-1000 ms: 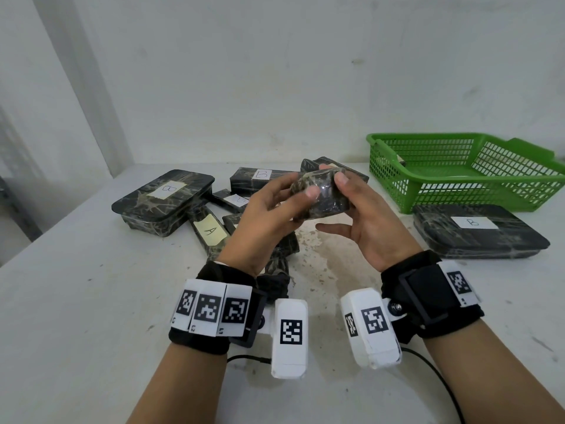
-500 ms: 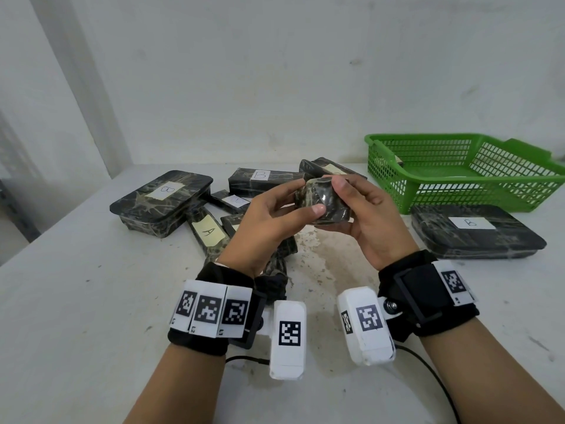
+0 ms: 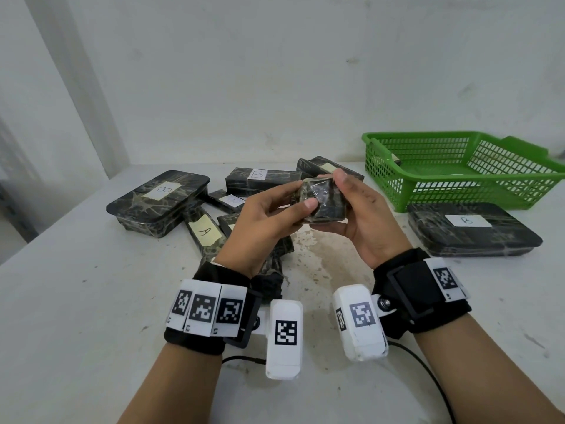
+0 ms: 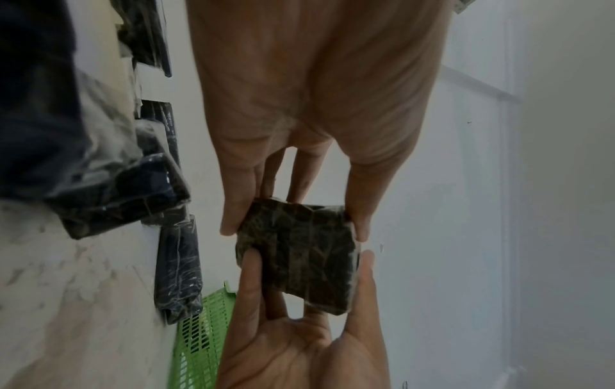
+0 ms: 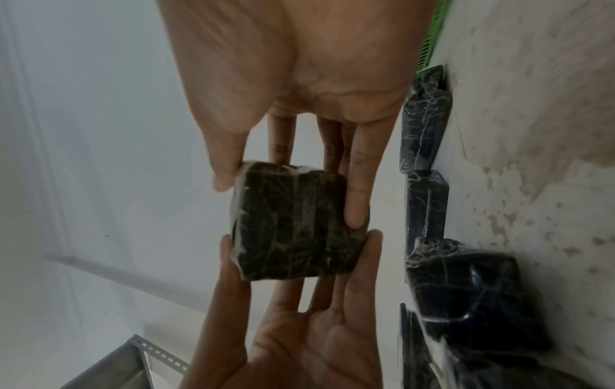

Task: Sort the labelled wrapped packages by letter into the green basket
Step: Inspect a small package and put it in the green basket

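A small dark wrapped package (image 3: 325, 206) is held above the table between both hands, with no label showing in any view. My left hand (image 3: 304, 198) pinches its left side, thumb on the near face. My right hand (image 3: 333, 203) grips its right side, with a fingertip over the top and the thumb underneath. In the wrist views the package (image 4: 299, 255) (image 5: 292, 231) sits between opposing fingertips of my left hand (image 4: 296, 227) and right hand (image 5: 289, 202). The green basket (image 3: 382, 169) stands at the back right.
On the table lie a large package marked B (image 3: 159, 200) at the left, a long one marked A (image 3: 204, 232), another B (image 3: 260, 177) behind the hands, and a large B package (image 3: 470, 228) in front of the basket. A wall closes the back.
Both hands have turned the small package between them and drawn a little closer together. The right fingers have shifted onto its top.
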Demonstrator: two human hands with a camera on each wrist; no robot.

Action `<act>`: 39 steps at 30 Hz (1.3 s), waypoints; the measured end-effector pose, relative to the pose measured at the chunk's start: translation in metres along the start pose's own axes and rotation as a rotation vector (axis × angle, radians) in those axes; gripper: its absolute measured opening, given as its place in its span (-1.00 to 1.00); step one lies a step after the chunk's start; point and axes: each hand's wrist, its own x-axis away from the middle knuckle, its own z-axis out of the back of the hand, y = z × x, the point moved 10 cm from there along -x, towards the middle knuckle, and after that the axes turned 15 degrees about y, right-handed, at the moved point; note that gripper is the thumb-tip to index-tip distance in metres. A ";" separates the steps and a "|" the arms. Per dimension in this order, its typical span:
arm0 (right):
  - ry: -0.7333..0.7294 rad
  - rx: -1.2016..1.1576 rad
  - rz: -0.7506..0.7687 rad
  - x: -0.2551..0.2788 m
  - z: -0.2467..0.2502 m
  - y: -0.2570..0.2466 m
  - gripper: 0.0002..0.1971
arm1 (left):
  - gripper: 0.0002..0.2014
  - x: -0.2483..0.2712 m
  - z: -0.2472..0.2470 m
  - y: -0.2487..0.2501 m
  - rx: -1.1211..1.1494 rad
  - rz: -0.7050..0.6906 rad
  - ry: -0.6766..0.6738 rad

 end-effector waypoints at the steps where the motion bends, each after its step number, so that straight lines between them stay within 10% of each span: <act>1: -0.007 0.005 0.002 0.000 -0.001 0.001 -0.56 | -0.45 0.000 0.000 0.000 -0.004 -0.002 0.000; 17: -0.021 0.041 0.051 0.005 -0.006 -0.004 -0.86 | -0.74 0.000 0.005 0.002 0.025 0.010 0.049; 39: -0.133 0.026 -0.021 0.009 -0.015 -0.001 -0.57 | -0.70 0.000 0.008 0.005 0.061 0.033 0.078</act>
